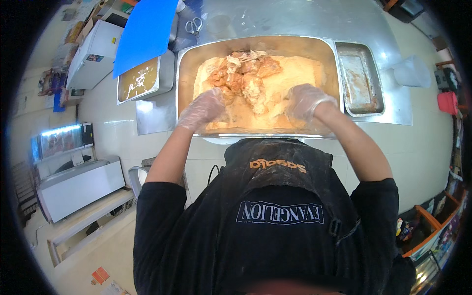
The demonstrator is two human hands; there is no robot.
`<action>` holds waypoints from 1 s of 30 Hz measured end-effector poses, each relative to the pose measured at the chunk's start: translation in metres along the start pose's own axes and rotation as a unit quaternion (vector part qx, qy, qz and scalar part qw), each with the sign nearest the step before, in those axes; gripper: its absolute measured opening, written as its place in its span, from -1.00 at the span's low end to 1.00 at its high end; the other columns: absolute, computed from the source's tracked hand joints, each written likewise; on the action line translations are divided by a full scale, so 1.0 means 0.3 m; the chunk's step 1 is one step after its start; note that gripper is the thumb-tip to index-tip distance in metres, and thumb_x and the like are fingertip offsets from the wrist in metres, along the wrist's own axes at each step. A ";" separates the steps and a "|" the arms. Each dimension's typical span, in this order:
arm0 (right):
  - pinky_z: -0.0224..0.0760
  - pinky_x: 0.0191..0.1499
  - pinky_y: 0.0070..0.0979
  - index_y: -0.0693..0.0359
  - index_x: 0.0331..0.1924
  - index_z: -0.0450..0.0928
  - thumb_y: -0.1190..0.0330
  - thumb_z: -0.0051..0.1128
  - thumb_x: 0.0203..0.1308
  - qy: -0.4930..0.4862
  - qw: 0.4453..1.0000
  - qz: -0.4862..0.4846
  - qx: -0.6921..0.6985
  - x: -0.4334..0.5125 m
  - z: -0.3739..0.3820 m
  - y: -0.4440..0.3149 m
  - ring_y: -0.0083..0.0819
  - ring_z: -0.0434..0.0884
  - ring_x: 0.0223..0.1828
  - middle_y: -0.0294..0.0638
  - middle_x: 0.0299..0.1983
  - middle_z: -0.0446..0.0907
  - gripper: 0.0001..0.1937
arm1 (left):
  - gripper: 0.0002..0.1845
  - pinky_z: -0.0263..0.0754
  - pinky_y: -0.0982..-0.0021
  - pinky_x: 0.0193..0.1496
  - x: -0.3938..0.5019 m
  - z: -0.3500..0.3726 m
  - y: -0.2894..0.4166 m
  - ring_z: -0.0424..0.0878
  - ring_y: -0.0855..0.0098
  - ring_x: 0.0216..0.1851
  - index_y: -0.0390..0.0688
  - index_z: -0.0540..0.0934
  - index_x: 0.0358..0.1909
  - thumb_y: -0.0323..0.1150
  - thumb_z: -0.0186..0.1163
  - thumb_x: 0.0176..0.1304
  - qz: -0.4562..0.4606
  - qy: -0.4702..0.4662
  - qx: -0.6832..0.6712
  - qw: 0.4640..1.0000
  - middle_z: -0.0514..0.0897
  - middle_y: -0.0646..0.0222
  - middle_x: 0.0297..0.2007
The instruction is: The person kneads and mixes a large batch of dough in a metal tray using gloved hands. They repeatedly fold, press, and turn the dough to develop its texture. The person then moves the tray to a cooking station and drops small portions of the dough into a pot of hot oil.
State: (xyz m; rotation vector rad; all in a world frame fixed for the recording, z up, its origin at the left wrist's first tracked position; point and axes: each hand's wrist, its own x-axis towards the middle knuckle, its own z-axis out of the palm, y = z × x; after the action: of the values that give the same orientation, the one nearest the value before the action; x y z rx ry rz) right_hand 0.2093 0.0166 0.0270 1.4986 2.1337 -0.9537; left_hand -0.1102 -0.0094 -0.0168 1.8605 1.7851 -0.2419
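A large rectangular steel pan (258,40) holds pale orange breading flour (306,70). Marinated meat pieces, apparently chicken (239,79), are heaped at its middle and back, some partly coated with flour. My left hand (206,107), in a clear plastic glove, is in the flour at the pan's left front, against the lower left edge of the heap; its fingertips are hidden. My right hand (308,101), gloved the same way and slightly blurred, is in the flour right of the heap, apart from the meat. Its fingers are partly buried, and whether they hold flour is unclear.
Left of the pan stands a deep steel container (167,77) of yellowish liquid, partly under a blue board (147,33). Scissors (194,26) lie behind the pan on the steel table (295,18). A shallow, stained steel tray (363,79) and a translucent plastic jug (413,72) are at the right.
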 end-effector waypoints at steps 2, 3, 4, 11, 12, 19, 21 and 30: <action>0.59 0.13 -0.19 0.38 -0.05 0.73 0.20 0.25 0.16 -0.036 0.999 -0.006 0.022 0.036 -0.034 0.014 0.01 0.75 0.01 0.20 -0.04 0.73 -0.59 | -0.63 0.49 0.09 0.26 -0.019 -0.010 -0.015 0.62 0.00 0.21 -0.36 0.58 0.00 -0.22 0.09 0.40 -0.022 -0.001 -0.032 0.999 0.67 -0.14 0.10; 0.62 0.06 -0.21 0.39 -0.11 0.76 0.22 0.21 0.15 -0.003 1.000 -0.015 0.017 0.056 -0.029 0.017 0.00 0.78 -0.01 0.20 -0.10 0.75 -0.62 | -0.61 0.48 0.09 0.27 -0.030 0.000 -0.021 0.61 0.00 0.22 -0.36 0.55 0.01 -0.19 0.09 0.42 -0.042 0.017 -0.052 0.998 0.65 -0.15 0.11; 0.62 0.06 -0.20 0.39 -0.11 0.76 0.21 0.24 0.14 -0.035 0.999 -0.024 -0.014 0.075 -0.014 0.021 0.01 0.78 -0.02 0.19 -0.11 0.76 -0.61 | -0.59 0.47 0.09 0.27 -0.043 0.017 -0.027 0.60 0.00 0.23 -0.35 0.54 0.03 -0.17 0.09 0.43 -0.047 0.001 -0.081 0.996 0.65 -0.15 0.11; 0.59 0.11 -0.15 0.37 -0.06 0.74 0.15 0.26 0.18 -0.071 0.994 -0.078 -0.041 0.094 0.140 0.020 0.04 0.75 0.00 0.19 -0.04 0.74 -0.57 | -0.55 0.50 0.10 0.20 -0.128 0.118 0.004 0.65 0.01 0.17 -0.22 0.59 0.09 -0.09 0.21 0.35 -0.106 -0.009 -0.099 0.989 0.70 -0.10 0.08; 0.59 0.11 -0.15 0.36 -0.03 0.75 0.21 0.24 0.19 -0.066 0.993 -0.093 -0.018 0.081 0.141 0.016 0.04 0.75 0.02 0.18 0.00 0.73 -0.60 | -0.55 0.51 0.10 0.18 -0.138 0.103 0.020 0.67 0.01 0.15 -0.20 0.60 0.09 -0.09 0.23 0.32 -0.118 -0.011 -0.096 0.988 0.71 -0.08 0.07; 0.60 0.10 -0.16 0.30 -0.02 0.76 0.34 0.08 0.28 -0.130 0.990 -0.037 -0.049 -0.009 0.128 -0.013 0.02 0.75 0.05 0.18 0.03 0.72 -0.68 | -0.54 0.53 0.14 0.20 -0.156 -0.026 0.125 0.69 0.02 0.13 -0.25 0.61 0.05 -0.24 0.26 0.13 -0.117 -0.127 0.040 0.984 0.72 -0.08 0.04; 0.60 0.13 -0.16 0.30 -0.01 0.75 0.39 0.08 0.24 -0.103 0.994 -0.014 -0.029 -0.026 0.143 -0.011 0.04 0.74 0.07 0.18 0.05 0.71 -0.67 | -0.58 0.51 0.17 0.23 -0.149 -0.022 0.116 0.67 0.04 0.18 -0.22 0.61 0.04 -0.27 0.24 0.14 -0.137 -0.134 0.045 0.980 0.71 -0.03 0.08; 0.55 0.22 -0.12 0.30 0.13 0.58 0.37 0.18 0.28 -0.003 0.986 -0.148 -0.083 -0.023 0.021 -0.073 0.06 0.67 0.16 0.20 0.11 0.61 -0.64 | -0.54 0.52 0.18 0.22 -0.182 -0.069 -0.038 0.68 0.02 0.11 -0.24 0.62 0.04 -0.22 0.34 0.14 -0.062 -0.011 -0.105 0.992 0.71 -0.06 0.02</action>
State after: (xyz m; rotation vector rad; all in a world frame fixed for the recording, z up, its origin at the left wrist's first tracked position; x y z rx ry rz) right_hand 0.1909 0.0030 0.0339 1.1206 2.4094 -0.8469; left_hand -0.1318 -0.0469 0.0239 1.5986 1.8374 -0.1133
